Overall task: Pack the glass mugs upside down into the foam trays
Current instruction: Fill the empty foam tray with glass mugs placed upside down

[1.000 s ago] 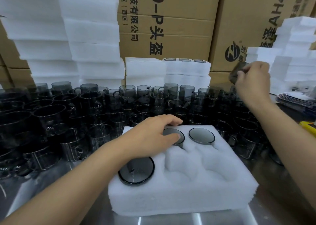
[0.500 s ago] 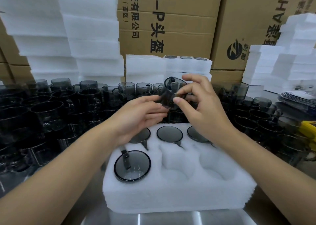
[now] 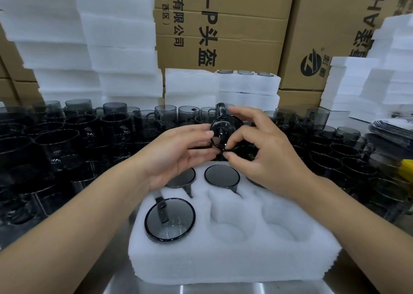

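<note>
Smoke-grey glass, the held mug (image 3: 225, 130) lies on its side in the air above the far edge of the foam tray (image 3: 234, 262), one round end towards the camera and its handle uppermost. The right hand (image 3: 266, 157) grips it, with the index finger arched over the top and the thumb and a curled finger against the near rim. The left hand (image 3: 178, 157) pinches the rim's left side between the thumb and nearly straight fingertips.

On the tray, the front-left mug (image 3: 169, 220) sits upside down in the pocket at the near left corner. Along the far edge, the middle mug (image 3: 222, 175) is upside down and in plain sight, the back-left mug (image 3: 183, 179) is partly under the left hand, and the back-right mug (image 3: 254, 183) is mostly hidden by the right hand. The two remaining near pockets show bare foam.

The tray rests near the front edge of the steel tabletop (image 3: 125, 287). Loose mugs (image 3: 67, 142) stand upright and crowded from the left edge across the back to the right side. Behind them rise foam stacks (image 3: 120, 37), packed trays (image 3: 248, 86) and cardboard boxes (image 3: 223, 25). A yellow object (image 3: 406, 171) shows at the right edge; I cannot tell what it is.
</note>
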`<action>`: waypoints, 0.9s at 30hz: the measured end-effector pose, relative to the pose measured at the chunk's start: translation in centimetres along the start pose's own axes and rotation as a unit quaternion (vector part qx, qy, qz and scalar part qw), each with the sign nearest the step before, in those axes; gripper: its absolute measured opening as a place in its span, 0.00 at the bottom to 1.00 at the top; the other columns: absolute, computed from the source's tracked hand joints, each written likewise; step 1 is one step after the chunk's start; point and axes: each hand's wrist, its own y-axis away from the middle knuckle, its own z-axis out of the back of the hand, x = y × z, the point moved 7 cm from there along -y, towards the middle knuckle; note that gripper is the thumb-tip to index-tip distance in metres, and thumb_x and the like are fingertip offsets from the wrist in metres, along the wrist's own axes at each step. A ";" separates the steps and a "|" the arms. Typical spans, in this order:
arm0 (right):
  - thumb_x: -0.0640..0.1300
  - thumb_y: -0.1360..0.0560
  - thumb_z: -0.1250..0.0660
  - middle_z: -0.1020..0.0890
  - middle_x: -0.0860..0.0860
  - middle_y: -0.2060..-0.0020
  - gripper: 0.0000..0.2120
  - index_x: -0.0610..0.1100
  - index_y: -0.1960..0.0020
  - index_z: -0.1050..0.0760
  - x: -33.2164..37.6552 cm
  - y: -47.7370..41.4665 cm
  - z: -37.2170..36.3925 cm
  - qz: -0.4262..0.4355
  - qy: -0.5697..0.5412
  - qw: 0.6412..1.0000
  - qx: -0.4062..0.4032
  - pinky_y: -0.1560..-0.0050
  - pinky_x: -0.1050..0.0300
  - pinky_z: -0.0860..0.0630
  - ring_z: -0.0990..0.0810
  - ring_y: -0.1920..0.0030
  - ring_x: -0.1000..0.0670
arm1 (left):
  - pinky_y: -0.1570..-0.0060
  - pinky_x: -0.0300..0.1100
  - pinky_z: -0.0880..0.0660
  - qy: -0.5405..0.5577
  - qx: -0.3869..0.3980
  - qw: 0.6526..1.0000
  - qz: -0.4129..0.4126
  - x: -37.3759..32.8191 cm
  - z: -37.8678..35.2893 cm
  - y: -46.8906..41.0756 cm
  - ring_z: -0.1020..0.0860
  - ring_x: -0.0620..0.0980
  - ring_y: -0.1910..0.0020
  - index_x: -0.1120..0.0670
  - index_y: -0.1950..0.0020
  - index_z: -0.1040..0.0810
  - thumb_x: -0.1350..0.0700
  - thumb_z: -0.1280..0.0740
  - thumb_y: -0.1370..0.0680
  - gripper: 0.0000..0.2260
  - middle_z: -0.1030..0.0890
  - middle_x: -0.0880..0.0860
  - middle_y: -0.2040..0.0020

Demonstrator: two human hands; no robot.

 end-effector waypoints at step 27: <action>0.55 0.36 0.23 0.24 0.61 0.40 0.29 0.65 0.42 0.36 -0.1 -0.1 0.9 -0.053 -0.085 0.994 -0.037 0.42 0.68 0.31 0.28 0.37 0.63 | 0.60 0.38 0.21 -0.011 0.054 0.998 0.035 0.1 -1.0 0.5 0.16 0.54 0.55 0.59 0.47 0.19 0.40 0.34 0.33 0.26 0.15 0.56 0.56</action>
